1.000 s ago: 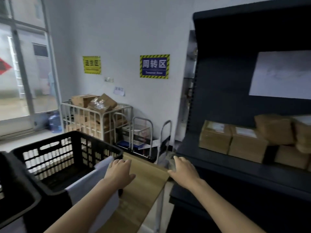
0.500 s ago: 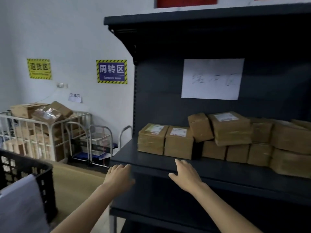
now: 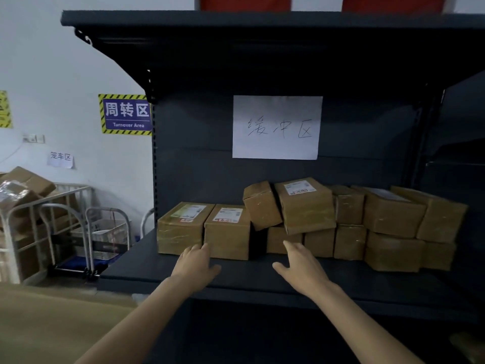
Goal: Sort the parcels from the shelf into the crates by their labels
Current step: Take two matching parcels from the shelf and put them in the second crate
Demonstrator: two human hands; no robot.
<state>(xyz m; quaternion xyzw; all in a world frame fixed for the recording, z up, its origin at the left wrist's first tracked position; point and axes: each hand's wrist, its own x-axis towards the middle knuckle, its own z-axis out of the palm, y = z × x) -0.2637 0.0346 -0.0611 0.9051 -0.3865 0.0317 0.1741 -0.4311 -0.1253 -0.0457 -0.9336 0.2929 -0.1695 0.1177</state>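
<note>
Hands (image 3: 195, 267) (image 3: 301, 269) open, left perhaps touching parcel (image 3: 227, 232)

parcel labels (image 3: 227, 214) unreadable, yellow sign (image 3: 4, 109) edge-cropped

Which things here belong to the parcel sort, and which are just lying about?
Job: parcels, shelf, left hand, right hand.
Lying about: Turnover Area sign, handwritten paper, cage trolley of boxes, hand carts.

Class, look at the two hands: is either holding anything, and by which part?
Nothing is held. The left hand and right hand are open, stretched towards the parcels on the shelf.
</note>
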